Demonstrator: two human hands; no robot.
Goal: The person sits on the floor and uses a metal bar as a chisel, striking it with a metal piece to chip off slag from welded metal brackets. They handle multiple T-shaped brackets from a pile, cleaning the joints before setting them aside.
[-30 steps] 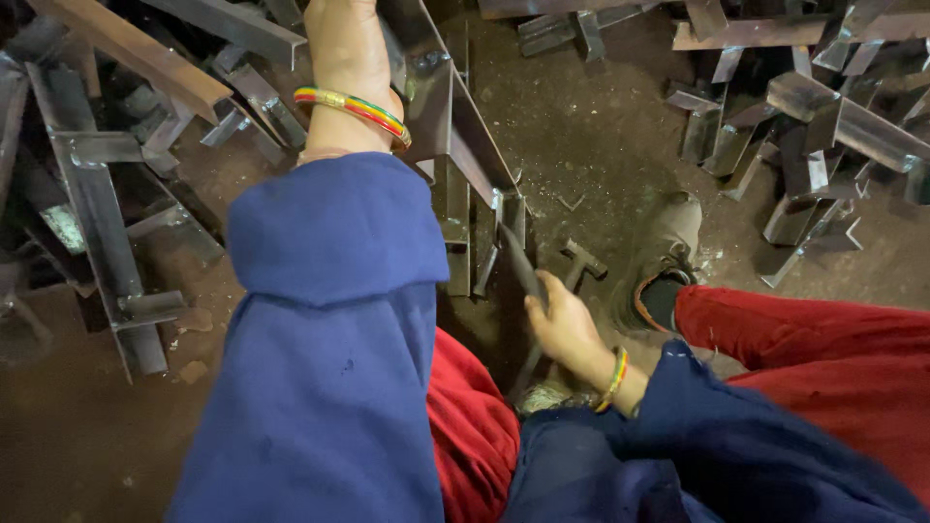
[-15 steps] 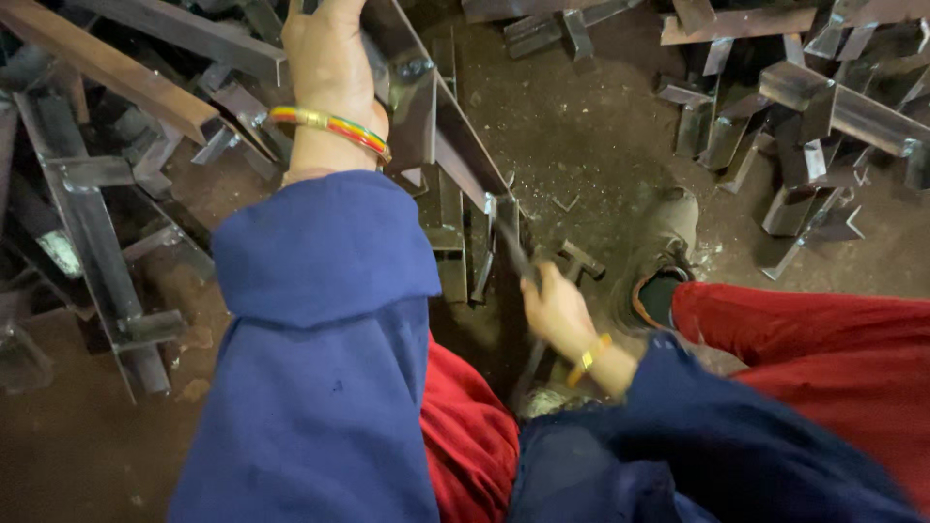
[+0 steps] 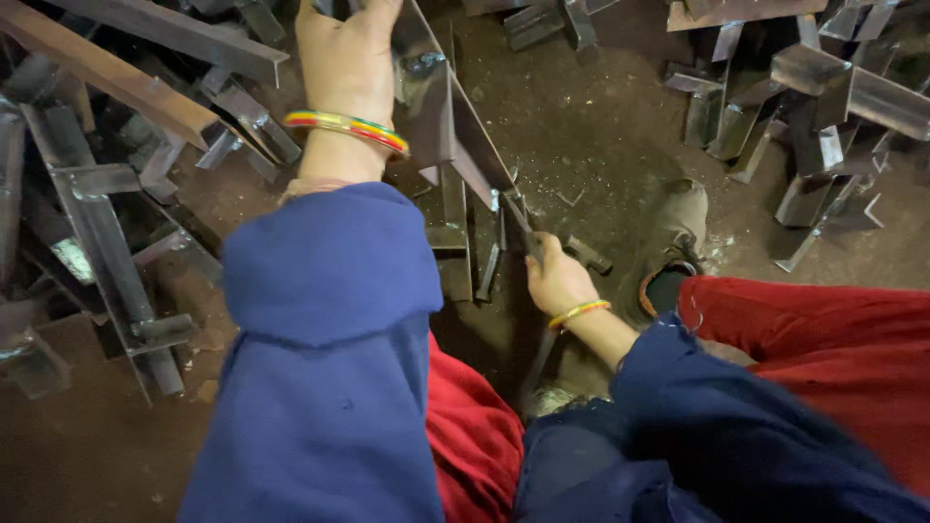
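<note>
Steel scrap: we see angle pieces [image 3: 107, 232] heaped on the dirt floor [image 3: 601, 116] at far left.
Left hand: our left hand [image 3: 344, 58] grips the top of the upright angle bar [image 3: 455, 126], fingers wrapped over its edge, a striped bangle [image 3: 347, 128] at the wrist.
Right hand: our right hand [image 3: 554, 281] holds a thin dark tool [image 3: 518, 218], fingers closed round it, its tip against the bar's lower end.
Shoe: a grey shoe [image 3: 678, 228] rests just beside that hand.

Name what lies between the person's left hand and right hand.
In the head view, a grey steel angle piece spans from the left hand down to the right hand; both grip it.
</note>
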